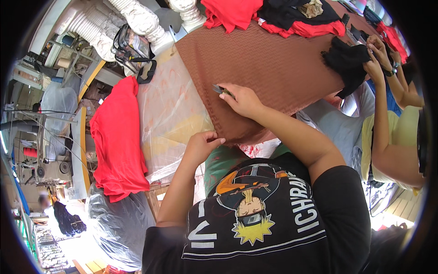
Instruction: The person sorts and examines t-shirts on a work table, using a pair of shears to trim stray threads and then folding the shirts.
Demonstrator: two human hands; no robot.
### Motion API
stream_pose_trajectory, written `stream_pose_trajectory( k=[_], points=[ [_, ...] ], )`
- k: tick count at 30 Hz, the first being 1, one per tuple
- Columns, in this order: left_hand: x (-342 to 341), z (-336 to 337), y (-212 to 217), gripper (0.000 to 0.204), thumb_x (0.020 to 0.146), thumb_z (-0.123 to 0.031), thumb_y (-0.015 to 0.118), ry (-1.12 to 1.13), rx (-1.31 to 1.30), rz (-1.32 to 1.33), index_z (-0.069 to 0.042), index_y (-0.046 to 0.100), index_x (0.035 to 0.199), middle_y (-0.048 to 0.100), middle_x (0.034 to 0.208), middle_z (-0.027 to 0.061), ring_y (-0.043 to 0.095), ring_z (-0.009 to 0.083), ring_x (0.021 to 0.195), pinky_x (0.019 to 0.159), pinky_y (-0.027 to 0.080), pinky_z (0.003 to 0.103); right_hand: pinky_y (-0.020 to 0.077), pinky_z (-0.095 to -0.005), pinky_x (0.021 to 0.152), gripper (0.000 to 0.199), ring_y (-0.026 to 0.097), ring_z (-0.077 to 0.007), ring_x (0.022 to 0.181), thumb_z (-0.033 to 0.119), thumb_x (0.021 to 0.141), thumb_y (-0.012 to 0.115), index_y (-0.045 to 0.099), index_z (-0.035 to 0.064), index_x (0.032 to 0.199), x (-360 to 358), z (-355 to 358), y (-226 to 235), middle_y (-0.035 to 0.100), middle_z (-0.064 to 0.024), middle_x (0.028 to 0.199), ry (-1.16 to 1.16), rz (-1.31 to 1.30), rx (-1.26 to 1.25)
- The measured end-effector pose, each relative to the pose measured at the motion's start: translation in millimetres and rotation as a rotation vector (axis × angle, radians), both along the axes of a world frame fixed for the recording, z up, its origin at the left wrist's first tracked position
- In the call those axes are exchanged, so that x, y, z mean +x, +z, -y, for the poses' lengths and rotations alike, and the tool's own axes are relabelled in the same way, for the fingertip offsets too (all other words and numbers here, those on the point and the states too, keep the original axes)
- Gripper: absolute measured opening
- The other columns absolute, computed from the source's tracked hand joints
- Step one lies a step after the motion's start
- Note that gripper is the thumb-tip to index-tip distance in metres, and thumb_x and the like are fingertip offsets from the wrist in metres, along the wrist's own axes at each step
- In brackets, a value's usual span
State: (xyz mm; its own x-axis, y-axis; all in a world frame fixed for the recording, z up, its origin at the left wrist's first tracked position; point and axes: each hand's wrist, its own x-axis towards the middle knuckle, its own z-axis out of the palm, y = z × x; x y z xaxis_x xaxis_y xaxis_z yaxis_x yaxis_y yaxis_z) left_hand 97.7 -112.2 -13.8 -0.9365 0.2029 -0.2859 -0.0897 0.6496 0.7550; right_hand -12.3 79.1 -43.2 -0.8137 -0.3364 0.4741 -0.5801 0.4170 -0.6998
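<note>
A brown patterned cloth lies spread over the table, its left edge running down toward me. At its near corner my left hand is closed, thumb and forefinger pinching the cloth's edge. Farther up, above the cloth, my right hand is closed around small thread snips. Their metal blades point left, toward the cloth's edge. Part of the snips is hidden under my fingers.
Clear plastic sheeting covers the table to the left, with a red garment hanging over its side. Red fabric and black fabric lie at the back. On the right, another person's hands hold black fabric.
</note>
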Motion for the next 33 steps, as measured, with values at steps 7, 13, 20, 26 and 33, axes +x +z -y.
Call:
stream_pose_trajectory(
  k=[7, 13, 20, 26, 33],
  points=[
    [4.2, 7.6, 1.3, 0.027, 0.082, -0.026, 0.065, -0.024, -0.063, 0.029, 0.001, 0.062, 0.080, 0.058, 0.063, 0.0100, 0.052, 0.0160, 0.056, 0.056, 0.042, 0.031, 0.0465, -0.0409, 0.080, 0.033, 0.059, -0.0338, 0.094, 0.023, 0.087, 0.055, 0.055, 0.0050, 0.115, 1.9, 0.7, 5.5, 0.062, -0.0162, 0.104, -0.003, 0.042, -0.017],
    [9.7, 17.5, 10.0, 0.021, 0.081, -0.021, 0.067, -0.014, 0.042, 0.077, -0.001, 0.066, 0.088, 0.065, 0.072, 0.0072, 0.058, 0.0122, 0.065, 0.063, 0.046, 0.028, 0.0464, -0.0409, 0.079, 0.034, 0.059, -0.0338, 0.094, 0.024, 0.087, 0.056, 0.055, 0.0063, 0.116, 1.1, 0.5, 4.9, 0.062, -0.0156, 0.104, 0.003, 0.078, -0.038],
    [-2.8, 24.1, 12.2, 0.026, 0.085, -0.025, 0.065, 0.235, 0.047, -0.099, 0.000, 0.065, 0.091, 0.063, 0.084, 0.0057, 0.057, 0.0116, 0.075, 0.072, 0.046, 0.025, 0.0469, -0.0405, 0.078, 0.034, 0.060, -0.0335, 0.092, 0.024, 0.087, 0.056, 0.055, 0.0066, 0.116, -0.1, 0.7, 3.0, 0.062, -0.0150, 0.105, 0.013, 0.061, -0.040],
    [-20.9, -4.3, -18.0, 0.037, 0.079, -0.034, 0.069, 0.260, -0.255, -0.449, 0.002, 0.064, 0.090, 0.056, 0.097, 0.0137, 0.058, 0.0224, 0.081, 0.073, 0.047, 0.033, 0.0472, -0.0405, 0.076, 0.034, 0.060, -0.0331, 0.091, 0.024, 0.086, 0.057, 0.055, 0.0072, 0.116, 0.0, 1.6, -1.5, 0.063, -0.0147, 0.103, -0.004, 0.022, -0.036],
    [-25.7, 2.3, -14.4, 0.030, 0.078, -0.029, 0.068, 0.221, -0.147, -0.339, 0.001, 0.065, 0.082, 0.059, 0.091, 0.0151, 0.059, 0.0291, 0.082, 0.072, 0.047, 0.035, 0.0474, -0.0401, 0.075, 0.034, 0.060, -0.0323, 0.089, 0.024, 0.087, 0.056, 0.056, 0.0071, 0.116, -0.4, 0.9, -0.2, 0.063, -0.0146, 0.102, 0.006, 0.050, -0.021]
  ],
)
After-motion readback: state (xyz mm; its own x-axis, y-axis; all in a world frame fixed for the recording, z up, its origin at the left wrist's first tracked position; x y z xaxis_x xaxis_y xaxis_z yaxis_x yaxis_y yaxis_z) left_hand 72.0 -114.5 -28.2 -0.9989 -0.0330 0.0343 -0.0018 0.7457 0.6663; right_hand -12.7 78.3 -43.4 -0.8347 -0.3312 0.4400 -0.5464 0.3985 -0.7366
